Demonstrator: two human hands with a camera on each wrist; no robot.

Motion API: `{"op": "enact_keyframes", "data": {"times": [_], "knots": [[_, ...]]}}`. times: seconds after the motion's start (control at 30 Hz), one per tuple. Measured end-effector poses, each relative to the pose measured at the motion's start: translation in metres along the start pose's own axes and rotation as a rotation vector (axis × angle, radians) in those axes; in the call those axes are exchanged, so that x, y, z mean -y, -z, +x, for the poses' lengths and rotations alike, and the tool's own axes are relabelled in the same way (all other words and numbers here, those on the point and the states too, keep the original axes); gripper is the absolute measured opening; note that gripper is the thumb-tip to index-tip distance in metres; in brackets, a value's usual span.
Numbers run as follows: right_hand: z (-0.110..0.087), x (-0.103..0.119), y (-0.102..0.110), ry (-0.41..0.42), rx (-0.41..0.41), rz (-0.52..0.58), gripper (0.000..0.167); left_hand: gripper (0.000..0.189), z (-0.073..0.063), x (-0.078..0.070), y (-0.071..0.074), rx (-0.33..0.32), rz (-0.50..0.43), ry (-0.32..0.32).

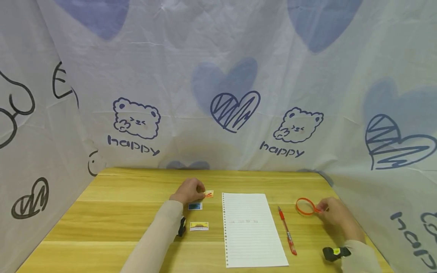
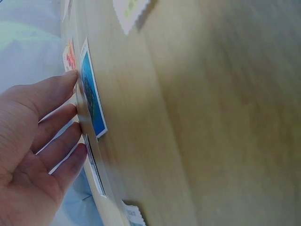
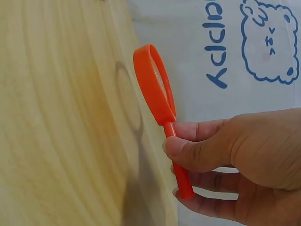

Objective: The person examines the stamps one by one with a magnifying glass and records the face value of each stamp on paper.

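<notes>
My left hand [image 1: 189,190] is low over the table's left-centre, its fingertips at the left edge of a small yellow-and-red stamp [image 1: 209,193]. In the left wrist view the fingers are loosely extended, and the thumb overlaps the lower end of that stamp [image 2: 69,54]. A blue stamp [image 1: 195,206] lies just nearer, close beside the hand. Below it lies a yellow stamp [image 1: 199,226] with a brown shape. On the right, my right hand [image 1: 336,214] holds an orange magnifying glass [image 3: 153,89] by its handle, thumb against fingers, with the lens raised over the table.
A sheet of lined paper [image 1: 254,242] with faint writing lies mid-table. To its right rests a red pen [image 1: 286,229]. More stamps, including a partly seen one [image 2: 134,214], show in the left wrist view. Printed sheeting [image 1: 184,125] surrounds the wooden table [image 1: 112,220].
</notes>
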State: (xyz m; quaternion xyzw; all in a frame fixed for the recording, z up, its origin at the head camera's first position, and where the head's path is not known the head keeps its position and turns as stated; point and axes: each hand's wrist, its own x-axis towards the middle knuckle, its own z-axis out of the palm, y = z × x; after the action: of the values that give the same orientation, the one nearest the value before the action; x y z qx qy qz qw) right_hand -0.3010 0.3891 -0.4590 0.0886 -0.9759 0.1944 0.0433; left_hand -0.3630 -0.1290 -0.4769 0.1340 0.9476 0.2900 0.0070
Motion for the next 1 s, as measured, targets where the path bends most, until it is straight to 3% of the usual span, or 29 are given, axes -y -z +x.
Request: {"op": "enact_keyframes", "data": {"times": [1.0], "knots": [[-0.004,-0.013,-0.010,-0.075,0.039,-0.030,0.007,0.016,0.001,0.002,-0.002,-0.001,0.007,0.005]]}}
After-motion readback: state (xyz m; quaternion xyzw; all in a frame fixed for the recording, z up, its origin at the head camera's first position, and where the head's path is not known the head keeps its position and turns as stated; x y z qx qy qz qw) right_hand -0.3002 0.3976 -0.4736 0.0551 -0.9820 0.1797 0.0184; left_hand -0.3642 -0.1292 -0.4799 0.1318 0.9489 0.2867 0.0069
